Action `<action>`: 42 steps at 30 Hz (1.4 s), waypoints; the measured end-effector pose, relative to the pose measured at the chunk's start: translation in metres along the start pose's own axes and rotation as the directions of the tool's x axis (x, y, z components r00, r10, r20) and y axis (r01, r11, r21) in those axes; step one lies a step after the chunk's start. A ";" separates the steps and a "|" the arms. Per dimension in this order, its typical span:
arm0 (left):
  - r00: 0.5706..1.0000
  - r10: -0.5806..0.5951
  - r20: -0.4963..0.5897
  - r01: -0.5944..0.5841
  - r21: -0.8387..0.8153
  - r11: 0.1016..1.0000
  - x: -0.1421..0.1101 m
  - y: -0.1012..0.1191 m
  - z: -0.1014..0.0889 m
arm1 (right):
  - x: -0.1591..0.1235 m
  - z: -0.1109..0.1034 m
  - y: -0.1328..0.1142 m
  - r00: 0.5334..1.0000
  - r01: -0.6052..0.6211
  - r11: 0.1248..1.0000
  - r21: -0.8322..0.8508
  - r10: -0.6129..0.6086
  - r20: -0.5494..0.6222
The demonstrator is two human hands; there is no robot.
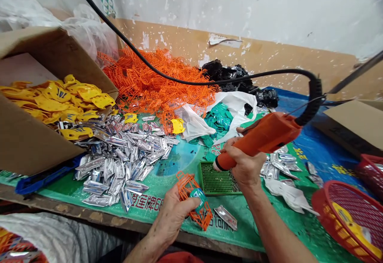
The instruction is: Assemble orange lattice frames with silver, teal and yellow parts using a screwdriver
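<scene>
My left hand [170, 219] grips an orange plastic lattice piece [203, 213] at the near table edge, with a teal plastic part [198, 197] seated inside it under my thumb. My right hand [243, 163] is wrapped around the body of an orange electric screwdriver [263, 135], and its black coiled cord [314, 99] rises to the right. The screwdriver's nose points down at a green perforated screw tray [214, 179], just above its top left corner. Whether it touches the tray is hard to tell. The two hands are apart.
A heap of silver metallic parts [119, 163] spreads left of the tray, below a cardboard box [36, 135] of yellow plastic pieces [50, 101]. Behind lie orange lattices [155, 83], black parts [230, 77] and teal parts [218, 121] on a white bag [236, 105]. A red basket [344, 219] stands at the right.
</scene>
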State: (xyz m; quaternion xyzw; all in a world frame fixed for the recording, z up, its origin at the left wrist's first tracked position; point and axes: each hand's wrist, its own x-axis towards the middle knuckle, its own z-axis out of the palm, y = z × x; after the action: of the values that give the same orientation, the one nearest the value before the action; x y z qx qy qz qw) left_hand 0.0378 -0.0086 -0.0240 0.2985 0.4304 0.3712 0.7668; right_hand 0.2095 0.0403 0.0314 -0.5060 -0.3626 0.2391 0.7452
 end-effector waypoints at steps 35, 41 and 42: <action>0.997 0.049 -0.059 -0.053 -0.062 0.997 0.001 -0.002 0.004 | -0.056 0.009 -0.061 0.976 -0.089 0.943 0.322 0.019 0.215; 0.998 0.047 -0.038 -0.049 -0.044 0.998 0.002 -0.004 0.003 | -0.057 0.012 -0.060 0.976 -0.085 0.960 0.268 0.027 0.214; 0.998 0.046 -0.037 -0.047 -0.040 0.998 0.002 -0.004 0.003 | -0.057 0.012 -0.059 0.976 -0.090 0.959 0.267 0.031 0.218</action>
State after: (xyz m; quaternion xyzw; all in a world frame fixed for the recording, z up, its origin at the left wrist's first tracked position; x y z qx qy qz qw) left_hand 0.0420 -0.0095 -0.0267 0.2857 0.4294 0.4030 0.7560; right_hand 0.1636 -0.0163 0.0721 -0.3800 -0.3873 0.3624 0.7578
